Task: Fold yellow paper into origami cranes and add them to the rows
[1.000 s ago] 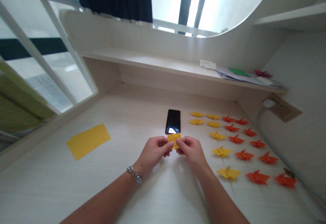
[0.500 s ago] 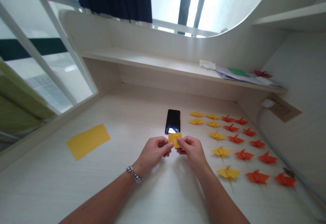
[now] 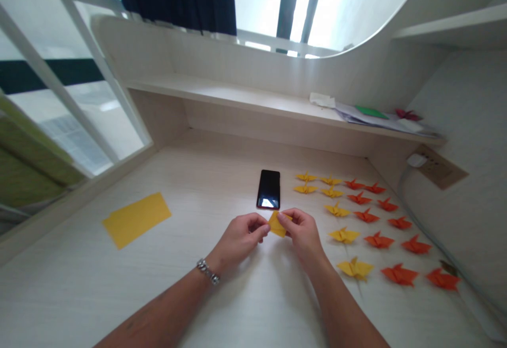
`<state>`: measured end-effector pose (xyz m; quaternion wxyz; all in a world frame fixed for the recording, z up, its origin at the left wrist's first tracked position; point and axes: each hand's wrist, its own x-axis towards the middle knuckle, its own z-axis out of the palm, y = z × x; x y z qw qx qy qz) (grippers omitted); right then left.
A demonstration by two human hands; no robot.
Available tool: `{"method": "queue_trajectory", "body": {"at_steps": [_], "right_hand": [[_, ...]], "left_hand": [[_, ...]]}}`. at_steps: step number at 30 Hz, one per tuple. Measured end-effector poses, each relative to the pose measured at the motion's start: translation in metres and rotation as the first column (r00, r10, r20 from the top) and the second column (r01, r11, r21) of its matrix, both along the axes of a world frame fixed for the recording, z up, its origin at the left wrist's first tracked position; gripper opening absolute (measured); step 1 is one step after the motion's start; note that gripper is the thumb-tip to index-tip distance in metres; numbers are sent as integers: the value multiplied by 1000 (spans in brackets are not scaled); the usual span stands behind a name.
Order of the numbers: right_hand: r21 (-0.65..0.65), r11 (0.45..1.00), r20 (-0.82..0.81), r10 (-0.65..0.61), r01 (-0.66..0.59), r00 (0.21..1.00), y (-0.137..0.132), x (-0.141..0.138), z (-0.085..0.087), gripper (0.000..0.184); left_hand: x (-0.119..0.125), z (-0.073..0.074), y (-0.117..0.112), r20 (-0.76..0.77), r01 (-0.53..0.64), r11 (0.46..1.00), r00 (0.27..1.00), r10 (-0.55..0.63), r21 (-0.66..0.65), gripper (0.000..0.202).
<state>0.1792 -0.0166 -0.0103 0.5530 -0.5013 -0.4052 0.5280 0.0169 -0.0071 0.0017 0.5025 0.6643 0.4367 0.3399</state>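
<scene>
Between my hands, just below the phone, is a small folded piece of yellow origami paper, turned with a corner pointing left. My right hand pinches it, thumb on top and fingers underneath. At the paper's left corner, the thumb and forefinger of my left hand are closed together; the fingertips touch the corner. A silver chain bracelet circles my left wrist. Off to the left lie flat yellow paper sheets, overlapping one another.
A black phone lies beyond my hands. On the right stand rows of yellow paper cranes and orange paper cranes. A grey cable runs along the right wall from a plug. Papers rest on the shelf above.
The folded yellow paper has turned from lying square to pointing a corner left, and has shifted slightly right. My left thumb has moved from its face to its corner.
</scene>
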Motion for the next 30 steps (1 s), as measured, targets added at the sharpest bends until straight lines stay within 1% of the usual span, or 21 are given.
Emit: {"method": "queue_trajectory", "body": {"at_steps": [2,4,7,9,11,14,16,19,24,26,30], "right_hand": [[-27,1000,-25,1,-1,1000,0,1,1,27],[-27,1000,-9,14,-14,1000,0,1,1,27],[24,999,83,24,-26,996,1,3,0,22],[84,996,169,23,-37,985,1,4,-1,18],[129,990,236,22,-54,972,1,5,-1,14],[130,990,272,25,-63,962,-1,3,1,13],[136,989,267,15,-53,964,-3,1,3,14],[193,980,242,-10,-38,970,-4,-1,4,12],[272,962,185,-29,-23,982,-4,-3,3,13],[276,960,142,-1,-39,990,-5,-4,4,13],[246,965,56,78,-89,995,-8,-7,8,22]], "left_hand": [[-2,-2,2,0,-24,999,1000,24,41,20],[-4,-3,4,-20,-69,993,997,71,96,22],[-8,-3,6,-32,-144,978,988,151,150,24],[-9,-2,6,-10,-180,972,983,183,151,26],[-9,-1,6,35,-194,976,981,191,97,27],[-5,-1,6,152,-179,981,970,188,-71,29],[-3,-1,5,254,-166,974,946,201,-152,29],[-2,1,4,363,-155,970,907,215,-187,30],[-3,5,1,408,-132,979,894,186,-156,28],[-3,5,1,419,-137,980,889,186,-143,25],[-3,5,2,431,-144,985,886,172,-97,22]]}}
